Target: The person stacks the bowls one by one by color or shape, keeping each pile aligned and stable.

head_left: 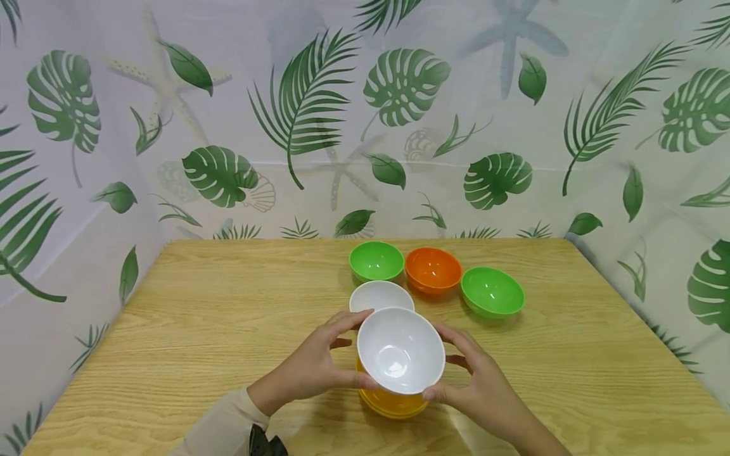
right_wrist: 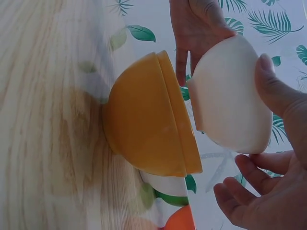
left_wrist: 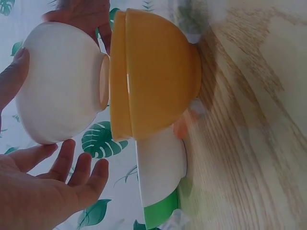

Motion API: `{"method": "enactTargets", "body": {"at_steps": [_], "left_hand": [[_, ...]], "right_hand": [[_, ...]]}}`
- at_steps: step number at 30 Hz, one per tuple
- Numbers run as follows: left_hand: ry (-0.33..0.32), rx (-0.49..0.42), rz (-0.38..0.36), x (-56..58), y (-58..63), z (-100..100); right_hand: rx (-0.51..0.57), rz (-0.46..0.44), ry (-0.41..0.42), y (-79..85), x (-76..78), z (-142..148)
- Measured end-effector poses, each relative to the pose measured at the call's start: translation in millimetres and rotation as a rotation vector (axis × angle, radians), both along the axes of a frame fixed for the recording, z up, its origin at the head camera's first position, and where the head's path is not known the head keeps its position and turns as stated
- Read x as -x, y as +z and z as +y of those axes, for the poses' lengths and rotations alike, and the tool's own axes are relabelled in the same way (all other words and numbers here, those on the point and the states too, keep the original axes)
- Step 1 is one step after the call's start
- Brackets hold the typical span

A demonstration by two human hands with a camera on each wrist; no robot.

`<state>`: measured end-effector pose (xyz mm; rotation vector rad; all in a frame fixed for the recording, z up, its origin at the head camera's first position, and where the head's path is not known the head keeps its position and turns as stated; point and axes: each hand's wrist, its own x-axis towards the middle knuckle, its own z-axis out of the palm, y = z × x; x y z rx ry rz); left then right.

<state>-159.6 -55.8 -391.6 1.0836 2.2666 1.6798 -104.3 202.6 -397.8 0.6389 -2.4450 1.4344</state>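
On my feed, L hand (head_left: 322, 367) & R hand (head_left: 485, 386) had fingers gripping opp. sides of the white bowl (head_left: 401, 348), neither nearer. It hung btwn them, right above the nested yellow bowls (right_wrist: 144, 115). R wrist cam showed me a slim gap under its foot; head cam hid that.

A wood-grain table (head_left: 228, 304) bears nested yellow bowls (head_left: 393, 405), one white bowl (head_left: 381, 295), one orange bowl (head_left: 433, 270) and two green bowls (head_left: 492, 292).

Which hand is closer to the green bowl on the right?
Right. The right hand is on the near side of that green bowl; the left hand is farther off to the left, across the held white bowl.
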Motion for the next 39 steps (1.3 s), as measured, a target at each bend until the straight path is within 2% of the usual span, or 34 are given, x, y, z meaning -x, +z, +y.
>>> {"method": "enactTargets", "body": {"at_steps": [6, 13, 25, 30, 39], "left_hand": [[0.034, 0.063, 0.043, -1.5, -6.9, 0.2], [0.044, 0.120, 0.081, -2.3, -12.5, -0.5], [0.055, 0.198, 0.058, -5.0, -20.0, -1.0], [0.052, 0.213, 0.081, -4.6, -23.4, -0.6], [0.048, 0.232, 0.081, -4.3, -22.5, -0.2]], "right_hand": [[-0.054, 0.040, -0.009, -5.4, 0.1, 1.4], [-0.098, 0.040, 0.005, -10.6, 0.5, 2.0], [-0.108, -0.077, 0.004, -20.1, 1.5, 1.4], [-0.115, -0.109, 0.000, -24.1, 1.9, 1.2], [-0.170, -0.217, 0.020, -18.5, -0.1, 0.4]]}}
